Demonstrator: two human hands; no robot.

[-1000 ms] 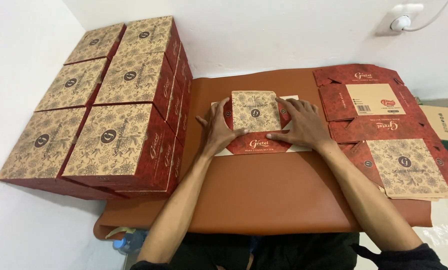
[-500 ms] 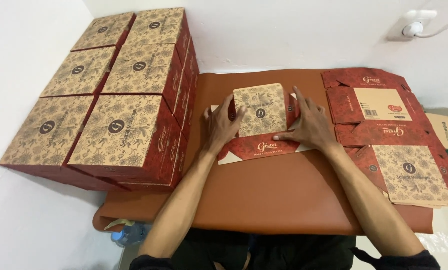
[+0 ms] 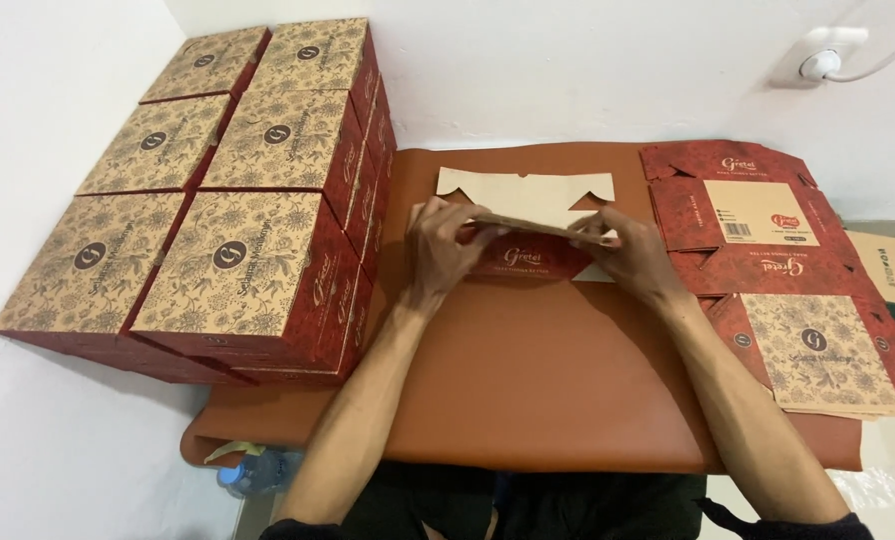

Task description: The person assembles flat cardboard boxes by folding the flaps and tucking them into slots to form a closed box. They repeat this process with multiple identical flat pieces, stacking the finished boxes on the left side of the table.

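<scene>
White walls close in a corner where a brown leather-look mat (image 3: 528, 400) covers a low surface. At its middle a person works a half-folded red and tan carton (image 3: 528, 235), held just above the mat with its plain cardboard flaps raised toward the wall. The left hand (image 3: 443, 250) pinches the carton's left end, fingers curled over the top edge; the right hand (image 3: 633, 255) grips the right end the same way, fingertips pressed on the fold. Beside the left arm stands a stack of finished floral-printed boxes (image 3: 228, 200), packed in rows against the wall. To the right lies a pile of flat unfolded cartons (image 3: 778, 260), touching the mat's far edge. A white wall socket (image 3: 818, 62) sits above them.
</scene>
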